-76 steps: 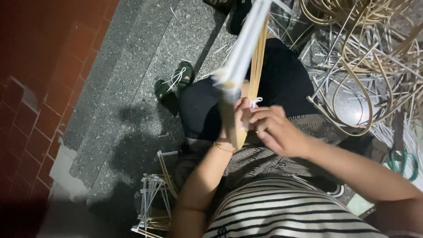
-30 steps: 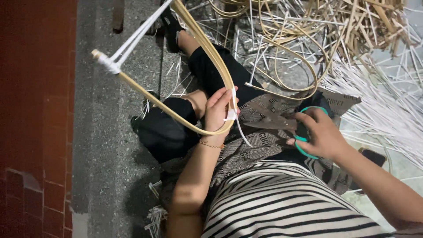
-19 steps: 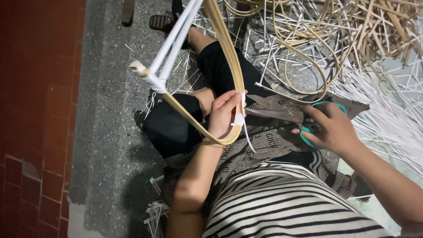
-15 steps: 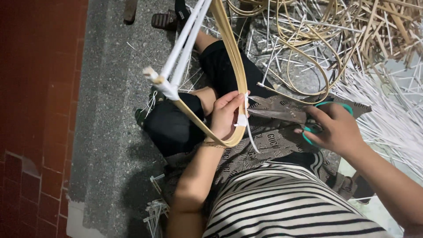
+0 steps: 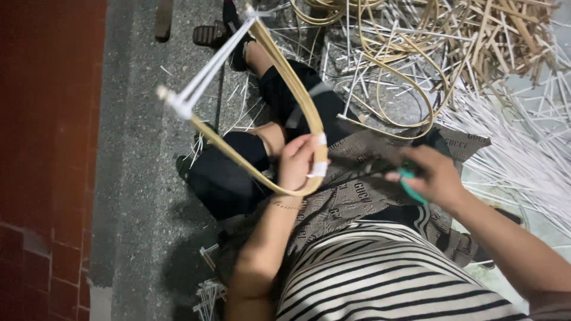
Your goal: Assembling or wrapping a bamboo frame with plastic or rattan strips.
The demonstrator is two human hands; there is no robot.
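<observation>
- Left hand (image 5: 297, 163) clenched around the bend of a bent tan bamboo strip bow (image 5: 285, 77), white tape wrap (image 5: 319, 169) at the grip, held up over the lap.
- Bundle of thin white sticks (image 5: 208, 74) lashed across the bow's two ends like a chord, knotted at the near tip on the left.
- Compared with a moment ago: bow tilted further, near tip swung out toward the red tiled wall (image 5: 47, 148), far end now up by the sandalled foot (image 5: 211, 32).
- Right hand (image 5: 431, 175) closed on teal-handled scissors (image 5: 409, 184), blurred with motion; earlier resting on them lower at the lap's edge, now lifted and drawn in toward the bow — judged as a cut coming near the taped spot.
- Blades not clearly visible; cannot tell whether open or shut.
- Brown patterned cloth (image 5: 357, 172) spread over the lap beneath both hands, black trouser legs beyond it.
- Grey speckled stone floor (image 5: 137, 196) to the left; loose heap of tan bamboo loops and offcuts (image 5: 416, 53) and scattered white sticks (image 5: 511, 137) on the right, well apart from the bow.
</observation>
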